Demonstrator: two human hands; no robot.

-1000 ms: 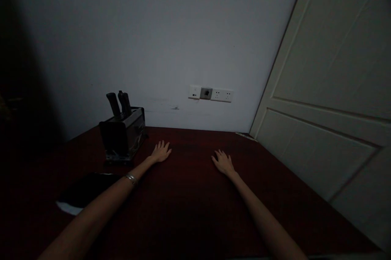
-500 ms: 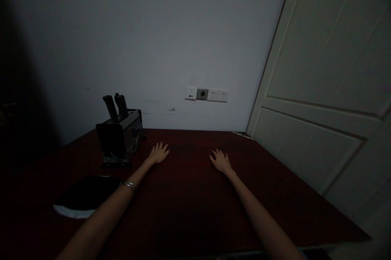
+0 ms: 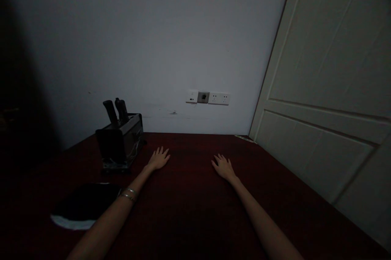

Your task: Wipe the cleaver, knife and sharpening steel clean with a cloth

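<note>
Both of my hands lie flat, palms down, on a dark red table (image 3: 189,207) in a dim room. My left hand (image 3: 159,158) has its fingers stretched out and holds nothing; a bracelet (image 3: 127,194) sits on that forearm. My right hand (image 3: 224,167) is also spread open and holds nothing, a hand's width or so to the right. A dark knife block (image 3: 119,141) with black handles sticking up stands just left of my left hand, not touching it.
A flat black object with a pale edge (image 3: 82,211) lies on the table under my left forearm's side. A row of wall sockets (image 3: 208,98) is on the grey wall behind. A pale panelled door (image 3: 330,101) borders the table on the right.
Only the camera view has shifted slightly; both hands stay flat on the table in the same places.
</note>
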